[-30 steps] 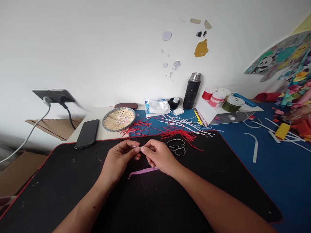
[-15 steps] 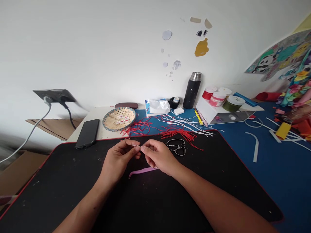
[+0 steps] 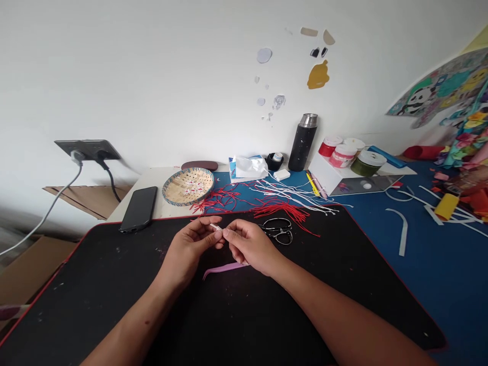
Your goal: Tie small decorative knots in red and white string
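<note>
Both hands meet above the black mat. My left hand and my right hand pinch the two ends of a small white strip between thumb and fingertips. A pink strip lies on the mat just below the hands, partly hidden by my right wrist. Small black scissors lie right of my right hand. Beyond the hands, red strips and white strips are scattered on the blue surface.
A woven basket and a black phone sit at the back left. Tissue box, black flask and jars stand by the wall. Paper scraps litter the blue table at right. Cables hang from a socket.
The hands have barely moved; the white strip between the fingertips has tilted slightly. The view has shifted a little.
</note>
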`<state>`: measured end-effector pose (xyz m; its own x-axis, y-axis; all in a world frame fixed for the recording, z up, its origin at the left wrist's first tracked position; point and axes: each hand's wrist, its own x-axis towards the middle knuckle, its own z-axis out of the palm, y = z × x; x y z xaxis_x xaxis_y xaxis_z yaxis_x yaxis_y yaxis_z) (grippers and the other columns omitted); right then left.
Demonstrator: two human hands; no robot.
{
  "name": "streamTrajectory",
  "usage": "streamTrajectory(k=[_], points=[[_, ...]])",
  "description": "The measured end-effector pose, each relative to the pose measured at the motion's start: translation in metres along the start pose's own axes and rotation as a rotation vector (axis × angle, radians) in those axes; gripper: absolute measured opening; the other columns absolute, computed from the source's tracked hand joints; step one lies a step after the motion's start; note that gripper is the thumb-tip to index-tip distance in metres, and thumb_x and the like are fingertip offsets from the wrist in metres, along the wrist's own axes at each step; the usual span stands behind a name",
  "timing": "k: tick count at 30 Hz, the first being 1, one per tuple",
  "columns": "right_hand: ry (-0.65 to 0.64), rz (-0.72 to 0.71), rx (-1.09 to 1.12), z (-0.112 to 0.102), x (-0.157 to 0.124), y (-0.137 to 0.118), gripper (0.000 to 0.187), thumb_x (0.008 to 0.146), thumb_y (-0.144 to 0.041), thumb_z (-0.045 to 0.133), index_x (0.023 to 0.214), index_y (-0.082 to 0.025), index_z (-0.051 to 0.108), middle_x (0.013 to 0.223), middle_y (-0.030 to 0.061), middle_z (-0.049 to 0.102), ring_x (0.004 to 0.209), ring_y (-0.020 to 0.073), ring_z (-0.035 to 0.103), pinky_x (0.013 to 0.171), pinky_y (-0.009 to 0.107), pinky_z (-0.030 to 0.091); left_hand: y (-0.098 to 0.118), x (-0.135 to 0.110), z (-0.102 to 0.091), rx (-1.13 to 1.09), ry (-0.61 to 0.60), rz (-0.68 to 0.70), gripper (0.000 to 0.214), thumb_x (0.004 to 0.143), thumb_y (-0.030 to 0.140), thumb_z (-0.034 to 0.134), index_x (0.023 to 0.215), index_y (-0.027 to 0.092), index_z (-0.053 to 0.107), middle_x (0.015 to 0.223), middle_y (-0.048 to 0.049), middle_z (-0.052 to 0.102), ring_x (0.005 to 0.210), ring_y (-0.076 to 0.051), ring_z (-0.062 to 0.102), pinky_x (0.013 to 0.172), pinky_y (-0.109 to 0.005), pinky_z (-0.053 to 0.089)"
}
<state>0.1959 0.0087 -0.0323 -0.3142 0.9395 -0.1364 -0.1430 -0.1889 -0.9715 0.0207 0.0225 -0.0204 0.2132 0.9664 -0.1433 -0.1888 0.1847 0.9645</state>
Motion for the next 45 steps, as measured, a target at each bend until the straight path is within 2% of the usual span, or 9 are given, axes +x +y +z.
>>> streamTrajectory(k=[8,16,26,33,45], points=[[0.008,0.002,-0.004,0.001,0.0,-0.001,0.026,0.095,-0.044,0.062,0.087,-0.02,0.056,0.051,-0.0087,0.053,0.039,0.0074,0.044,0.041,0.019,0.031,0.0,0.001,0.004,-0.118,0.037,-0.011,0.04,0.062,0.026,0.098,0.096,0.015,0.08,0.078,-0.0008,0.072,0.063,-0.011,0.066,0.062,-0.02,0.054],[-0.008,-0.004,-0.009,0.001,-0.002,-0.003,0.024,0.095,-0.042,0.062,0.087,-0.02,0.056,0.051,-0.0087,0.052,0.039,0.0073,0.043,0.04,0.019,0.031,0.0,0.003,0.002,-0.285,0.026,-0.081,0.037,0.06,0.019,0.099,0.092,0.012,0.082,0.08,-0.0014,0.071,0.064,-0.009,0.065,0.059,-0.016,0.056],[-0.039,0.04,0.088,0.002,-0.003,-0.007,0.035,0.089,-0.052,0.07,0.085,-0.02,0.057,0.05,-0.0084,0.052,0.037,0.0074,0.042,0.036,0.019,0.026,0.003,0.004,-0.005,-0.342,-0.075,-0.224,0.042,0.057,0.018,0.101,0.095,0.011,0.084,0.074,-0.0027,0.075,0.062,-0.01,0.068,0.058,-0.015,0.059],[-0.104,0.083,0.238,0.003,-0.005,-0.008,0.036,0.086,-0.051,0.074,0.082,-0.019,0.058,0.052,-0.0074,0.054,0.037,0.0071,0.043,0.036,0.019,0.026,0.003,0.002,-0.007,-0.364,-0.144,-0.18,0.037,0.06,0.023,0.101,0.092,0.013,0.085,0.069,-0.0021,0.074,0.059,-0.009,0.065,0.054,-0.014,0.054],[-0.142,0.115,0.289,0.006,-0.006,-0.01,0.038,0.086,-0.051,0.076,0.079,-0.019,0.057,0.052,-0.008,0.051,0.038,0.0064,0.041,0.036,0.02,0.023,0.004,0.0,-0.003,-0.325,-0.136,-0.151,0.03,0.061,0.026,0.1,0.082,0.014,0.083,0.061,-0.0011,0.069,0.053,-0.007,0.058,0.049,-0.013,0.045]])
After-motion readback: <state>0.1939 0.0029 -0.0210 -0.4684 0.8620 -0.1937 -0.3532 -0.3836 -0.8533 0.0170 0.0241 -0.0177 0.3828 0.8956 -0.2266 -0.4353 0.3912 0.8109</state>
